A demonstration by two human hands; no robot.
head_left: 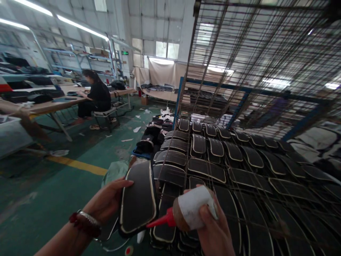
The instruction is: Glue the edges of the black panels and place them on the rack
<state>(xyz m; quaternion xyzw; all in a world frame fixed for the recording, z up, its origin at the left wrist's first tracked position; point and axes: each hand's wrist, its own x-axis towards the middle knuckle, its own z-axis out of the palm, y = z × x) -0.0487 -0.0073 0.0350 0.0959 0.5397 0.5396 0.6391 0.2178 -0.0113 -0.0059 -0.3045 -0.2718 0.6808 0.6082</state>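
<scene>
One person sits by a bench; my left hand grips one black panel; my right hand grasps one bottle, its one red nozzle at the panel's lower right edge; more panels, too many to count

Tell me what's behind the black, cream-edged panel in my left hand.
Past the held panel, a pale green sheet shows on the left and more black, light-edged panels on the right. Most fingers of the left hand, and whatever lies directly behind, are covered.
</scene>
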